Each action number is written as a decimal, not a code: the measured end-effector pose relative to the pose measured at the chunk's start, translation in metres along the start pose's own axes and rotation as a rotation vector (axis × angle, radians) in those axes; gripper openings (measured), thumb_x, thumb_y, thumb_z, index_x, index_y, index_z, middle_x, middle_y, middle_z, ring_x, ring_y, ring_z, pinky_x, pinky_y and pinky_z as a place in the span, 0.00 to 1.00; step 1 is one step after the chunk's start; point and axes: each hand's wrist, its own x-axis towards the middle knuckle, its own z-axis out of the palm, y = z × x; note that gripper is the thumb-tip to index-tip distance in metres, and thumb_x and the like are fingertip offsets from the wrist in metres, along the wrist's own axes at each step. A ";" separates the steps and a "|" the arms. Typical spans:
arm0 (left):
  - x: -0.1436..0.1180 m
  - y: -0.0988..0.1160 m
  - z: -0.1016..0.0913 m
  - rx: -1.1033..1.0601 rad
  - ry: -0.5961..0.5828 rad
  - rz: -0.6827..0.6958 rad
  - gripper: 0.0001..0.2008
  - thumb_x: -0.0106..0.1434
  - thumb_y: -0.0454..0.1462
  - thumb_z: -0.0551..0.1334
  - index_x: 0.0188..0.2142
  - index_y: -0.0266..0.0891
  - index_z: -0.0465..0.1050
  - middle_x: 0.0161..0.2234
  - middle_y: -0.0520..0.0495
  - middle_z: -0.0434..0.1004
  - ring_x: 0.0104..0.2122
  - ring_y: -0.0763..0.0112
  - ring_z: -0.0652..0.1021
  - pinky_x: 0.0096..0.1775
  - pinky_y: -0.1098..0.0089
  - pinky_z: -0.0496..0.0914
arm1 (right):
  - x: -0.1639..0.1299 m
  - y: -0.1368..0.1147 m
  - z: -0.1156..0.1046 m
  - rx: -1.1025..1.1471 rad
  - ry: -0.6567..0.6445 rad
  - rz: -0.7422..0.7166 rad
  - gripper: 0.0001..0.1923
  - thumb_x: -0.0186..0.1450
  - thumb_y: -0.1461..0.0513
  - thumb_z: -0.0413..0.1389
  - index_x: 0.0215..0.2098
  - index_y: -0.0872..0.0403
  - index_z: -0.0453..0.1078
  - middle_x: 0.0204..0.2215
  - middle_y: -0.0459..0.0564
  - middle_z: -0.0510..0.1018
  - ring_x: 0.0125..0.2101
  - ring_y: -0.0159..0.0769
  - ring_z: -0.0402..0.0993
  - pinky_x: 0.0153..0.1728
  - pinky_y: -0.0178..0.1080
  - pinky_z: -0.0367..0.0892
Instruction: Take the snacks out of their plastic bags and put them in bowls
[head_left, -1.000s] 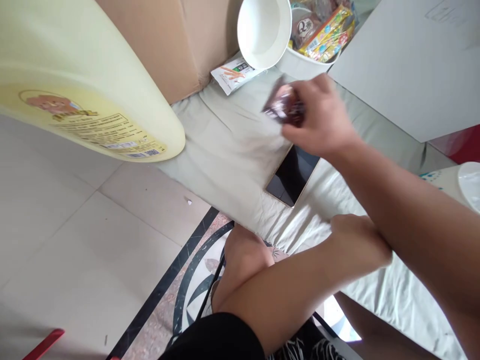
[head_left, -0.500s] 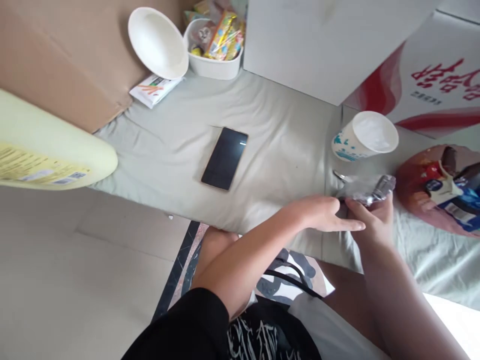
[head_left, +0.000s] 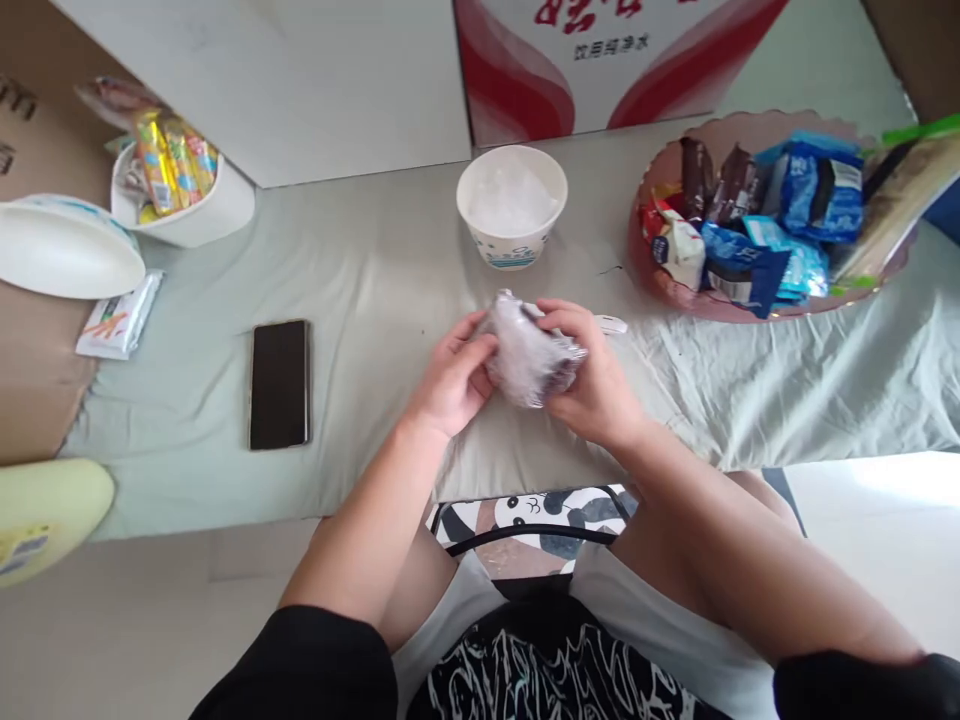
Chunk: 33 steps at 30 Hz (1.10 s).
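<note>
Both my hands hold a small shiny snack packet [head_left: 529, 355] just above the grey-green cloth [head_left: 375, 270]. My left hand [head_left: 454, 378] grips its left side and my right hand [head_left: 589, 375] grips its right side and top. Behind the packet stands a white paper bowl [head_left: 512, 205] with crumpled clear wrappers inside. A small white object [head_left: 613, 324] lies on the cloth just right of my right hand.
A pink tray [head_left: 675, 292] of blue and brown snack packets sits at the right. A black phone [head_left: 280, 383] lies left of my hands. At far left are a white tub [head_left: 202, 215] of snacks, a white lid [head_left: 64, 250], a flat packet [head_left: 120, 318] and cardboard boxes [head_left: 300, 80].
The view has swung right. My hands brought the packet from the far left bowl across to the middle of the cloth, and both now hold it in front of me.
</note>
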 end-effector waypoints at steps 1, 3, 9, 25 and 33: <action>0.003 0.002 -0.002 -0.002 0.060 0.051 0.21 0.51 0.43 0.78 0.44 0.45 0.77 0.37 0.53 0.85 0.39 0.67 0.84 0.42 0.69 0.78 | 0.000 0.000 -0.005 -0.064 -0.022 -0.001 0.25 0.62 0.65 0.57 0.56 0.47 0.63 0.59 0.58 0.75 0.63 0.49 0.71 0.63 0.55 0.68; 0.009 0.007 -0.009 -0.008 0.155 0.104 0.18 0.56 0.43 0.75 0.44 0.45 0.77 0.39 0.52 0.86 0.44 0.63 0.85 0.44 0.67 0.79 | -0.002 0.003 -0.014 -0.198 -0.004 0.020 0.23 0.63 0.69 0.53 0.56 0.48 0.67 0.55 0.56 0.78 0.58 0.49 0.75 0.61 0.54 0.69; 0.004 0.020 -0.019 -0.165 0.174 -0.033 0.17 0.68 0.50 0.63 0.49 0.42 0.77 0.42 0.45 0.86 0.51 0.56 0.85 0.46 0.59 0.82 | 0.000 0.026 -0.025 -0.581 0.073 0.126 0.20 0.66 0.64 0.55 0.56 0.55 0.71 0.56 0.63 0.79 0.56 0.57 0.75 0.57 0.57 0.70; -0.023 0.030 -0.057 0.125 -0.102 -0.009 0.41 0.45 0.35 0.77 0.58 0.51 0.67 0.51 0.49 0.81 0.49 0.58 0.84 0.43 0.65 0.80 | 0.009 0.015 -0.009 -0.014 0.218 0.343 0.09 0.67 0.56 0.61 0.45 0.48 0.75 0.34 0.49 0.79 0.31 0.39 0.75 0.33 0.43 0.71; -0.027 0.036 -0.052 0.287 0.013 -0.011 0.29 0.50 0.39 0.71 0.53 0.42 0.70 0.38 0.48 0.82 0.31 0.64 0.84 0.21 0.75 0.65 | 0.009 0.015 0.001 0.320 0.157 0.376 0.17 0.55 0.57 0.71 0.40 0.48 0.73 0.36 0.47 0.78 0.38 0.39 0.77 0.36 0.41 0.74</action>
